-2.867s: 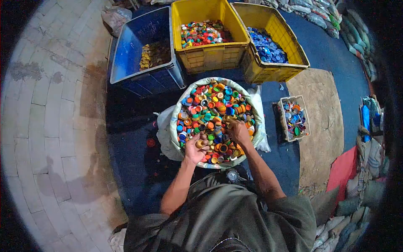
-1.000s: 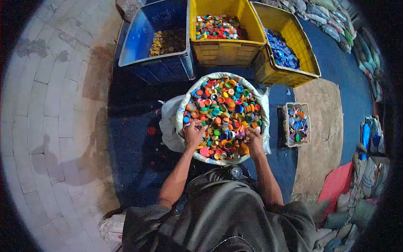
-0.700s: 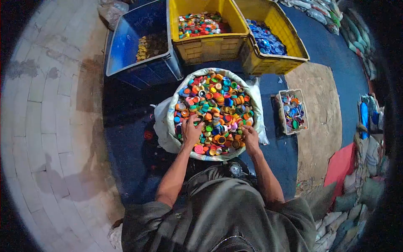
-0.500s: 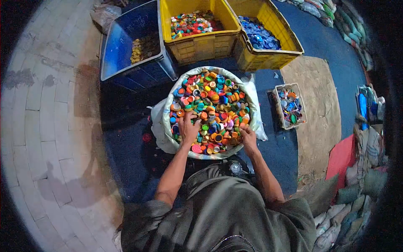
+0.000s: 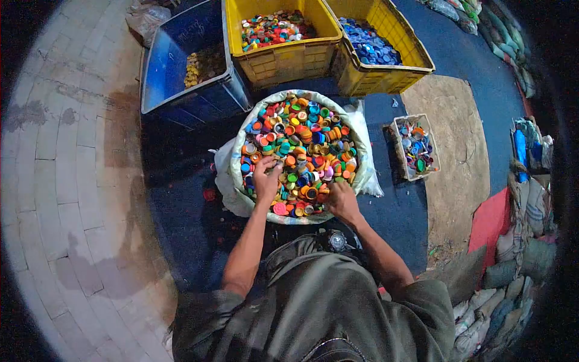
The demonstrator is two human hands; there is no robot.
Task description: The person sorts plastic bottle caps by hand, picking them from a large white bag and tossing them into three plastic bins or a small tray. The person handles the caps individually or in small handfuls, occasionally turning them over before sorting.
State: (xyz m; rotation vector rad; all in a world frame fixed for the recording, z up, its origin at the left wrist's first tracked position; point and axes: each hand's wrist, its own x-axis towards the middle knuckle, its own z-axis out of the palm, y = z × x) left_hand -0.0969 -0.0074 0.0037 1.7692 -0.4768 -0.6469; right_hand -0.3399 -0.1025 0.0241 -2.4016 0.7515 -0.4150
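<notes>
A white sack [image 5: 363,136] with a rolled-down rim stands before me, full of plastic bottle caps [image 5: 301,145] in many colours. Over the left part of the pile, my left hand [image 5: 265,180] has its thumb and fingers bent together around a small bottle cap, partly hidden by the fingers. My right hand [image 5: 342,200] is at the near right of the pile, back of the hand up and fingers curled down against the caps. Whatever lies within those fingers is hidden.
Behind the sack stand a blue bin [image 5: 158,90] with some yellow caps, a yellow bin [image 5: 283,57] of mixed caps and another yellow bin [image 5: 386,81] of blue caps. A white basket [image 5: 417,177] of mixed items sits right, beside a brown sheet [image 5: 458,151]. Filled sacks line the far right.
My right hand has moved left and nearer to me along the pile, its fingers now turned down. My left hand has shifted only slightly left. The whole view has moved a little.
</notes>
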